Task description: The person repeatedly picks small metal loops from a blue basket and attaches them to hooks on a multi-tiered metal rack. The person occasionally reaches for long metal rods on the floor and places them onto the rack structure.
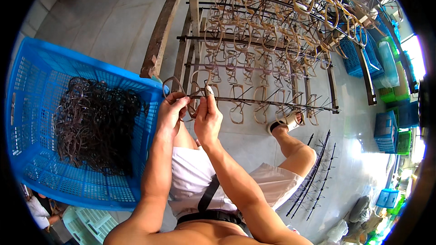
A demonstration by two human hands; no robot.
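Observation:
My left hand [170,112] is closed, thumb against fingers, on a dark brown eyeglass frame [173,78] whose rounded rim shows above the fingers. Close beside it, my right hand [209,120] pinches at the left end of a dark metal rod [268,102], where frame and rod overlap. A pale wrap covers one of its fingertips. Which part the right fingers grip is partly hidden. Farther along this rod hang several tan eyeglass frames [237,112], spaced apart.
A large blue plastic crate [86,56] at the left holds a heap of dark eyeglass frames [97,124]. Ahead, a rack with wooden posts [164,27] carries rods full of frames. Spare clipped rods [313,174] lie on the floor at right. Coloured baskets [386,131] stand beyond.

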